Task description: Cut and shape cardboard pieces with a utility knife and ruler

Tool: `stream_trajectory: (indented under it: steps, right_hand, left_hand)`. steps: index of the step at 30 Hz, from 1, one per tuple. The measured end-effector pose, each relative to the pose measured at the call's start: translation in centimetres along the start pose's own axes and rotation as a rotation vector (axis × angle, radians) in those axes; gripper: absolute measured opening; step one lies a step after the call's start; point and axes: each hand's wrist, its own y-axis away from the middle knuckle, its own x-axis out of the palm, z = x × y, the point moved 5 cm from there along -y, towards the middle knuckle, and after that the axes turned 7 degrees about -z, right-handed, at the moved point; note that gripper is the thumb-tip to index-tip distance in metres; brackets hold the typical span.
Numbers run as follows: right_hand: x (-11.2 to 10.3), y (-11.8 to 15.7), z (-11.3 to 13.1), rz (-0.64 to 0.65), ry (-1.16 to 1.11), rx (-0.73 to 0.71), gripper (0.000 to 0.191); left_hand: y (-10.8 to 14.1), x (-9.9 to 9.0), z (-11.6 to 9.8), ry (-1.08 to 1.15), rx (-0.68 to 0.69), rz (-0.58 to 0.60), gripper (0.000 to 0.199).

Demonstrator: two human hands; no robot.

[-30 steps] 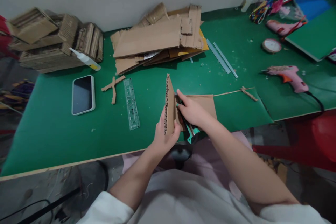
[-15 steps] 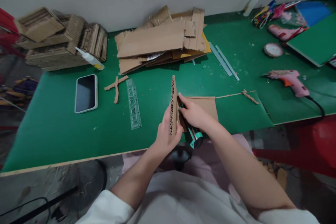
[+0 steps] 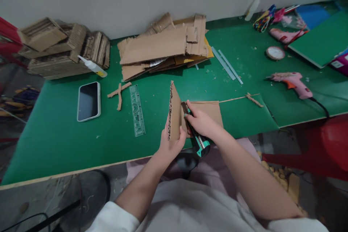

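Observation:
My left hand (image 3: 172, 138) is closed around the lower end of a thick piece of corrugated cardboard (image 3: 175, 112), held upright with its fluted edge towards me. In my right hand (image 3: 199, 119) is a black and teal utility knife (image 3: 199, 141), gripped along its body, its front end close to the cardboard's right face. Whether the tip touches the cardboard I cannot tell. A flat cardboard sheet (image 3: 214, 112) lies on the green table under my right hand, partly hidden by it.
To the left lie a clear ruler (image 3: 137, 112), cardboard strips (image 3: 119, 96) and a phone (image 3: 89, 101). A glue bottle (image 3: 94, 66) leans by stacked cardboard (image 3: 51, 67). Scrap cardboard (image 3: 154, 47) is piled at the back. A pink glue gun (image 3: 295, 82) lies right, near the green table's (image 3: 81, 152) edge.
The upright cardboard has turned and shows more of its right face. The knife's front end has come into view beside it. The whole view has shifted slightly.

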Motion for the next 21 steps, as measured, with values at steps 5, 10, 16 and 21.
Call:
stream_trajectory:
  steps: [5,10,16,21]
  right_hand:
    - [0.3,-0.7,0.1,0.017,-0.127,0.047,0.065]
    - [0.3,-0.4,0.3,0.074,-0.144,0.067,0.065]
    - [-0.2,0.6,0.2,0.044,0.022,0.005,0.065]
    - [0.6,1.8,-0.4,0.125,-0.114,-0.002,0.066]
  left_hand:
    - [0.0,-0.1,0.0,-0.011,-0.021,-0.003,0.060]
    - [0.1,0.0,0.3,-0.040,-0.047,0.003,0.057]
    - [0.0,0.1,0.0,-0.002,-0.030,-0.008,0.050]
    - [-0.2,-0.1,-0.5,0.056,-0.027,0.000,0.045]
